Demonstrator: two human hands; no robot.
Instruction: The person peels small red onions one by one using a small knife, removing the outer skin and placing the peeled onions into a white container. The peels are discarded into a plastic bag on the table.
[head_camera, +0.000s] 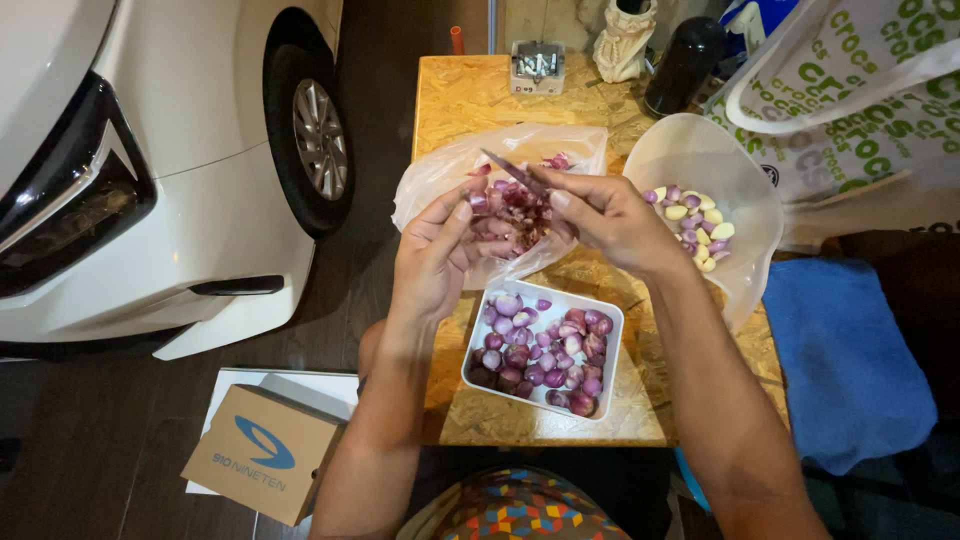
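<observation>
A small shallot (480, 203) is pinched in the left hand (435, 250) at twelve o'clock of the white tray (478, 330), the knife (515, 172) gripped by the right hand (610, 215); a thumb could be nicked should the blade slip.

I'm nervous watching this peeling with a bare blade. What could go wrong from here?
1. The knife in the right hand points toward the left hand, whose fingers pinch a small shallot; a slip might cut them.
2. Peels pile on a thin plastic bag overhanging the table edge; they may spill.
3. The white tray of peeled shallots sits near the front edge, under the forearms, and might get knocked.
</observation>
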